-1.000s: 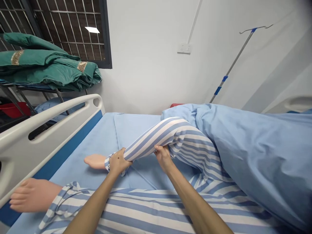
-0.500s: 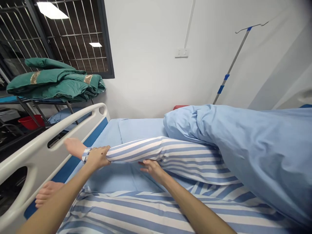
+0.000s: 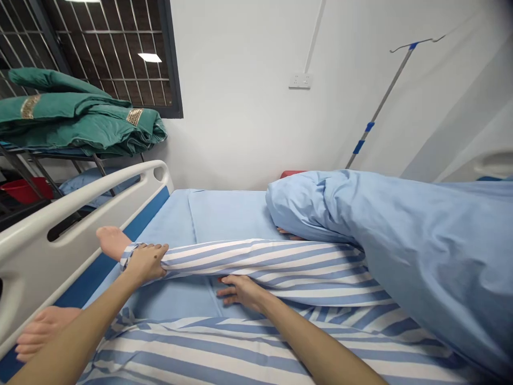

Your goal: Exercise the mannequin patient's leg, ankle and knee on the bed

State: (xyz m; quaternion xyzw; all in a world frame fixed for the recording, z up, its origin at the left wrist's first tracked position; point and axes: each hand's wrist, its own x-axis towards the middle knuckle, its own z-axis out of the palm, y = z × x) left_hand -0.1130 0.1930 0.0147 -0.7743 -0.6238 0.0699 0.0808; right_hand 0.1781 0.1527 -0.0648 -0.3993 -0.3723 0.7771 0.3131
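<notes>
A leg in blue-and-white striped trousers (image 3: 248,259) stretches across the bed, its bare foot (image 3: 112,240) pointing to the footboard. My left hand (image 3: 145,263) is wrapped around the lower leg just above the ankle, over the trouser cuff. Beside the leg's near edge, below the knee, my right hand (image 3: 242,291) has its fingers spread; some fingertips are hidden or touch the cloth. The other striped leg (image 3: 192,347) lies nearer to me, and its bare foot (image 3: 44,331) is partly covered by my left forearm.
A blue quilt (image 3: 385,230) covers the body on the right, with fingertips (image 3: 290,234) showing under its edge. The white footboard (image 3: 108,187) bounds the bed (image 3: 224,211) on the left. Beyond stand folded green coats (image 3: 84,120), a red basin (image 3: 26,190) and an IV pole (image 3: 380,107).
The far leg's knee has come down and the leg lies straighter. My right hand has shifted slightly toward the foot, fingers more spread. My left hand keeps its hold. Fingertips now show under the quilt.
</notes>
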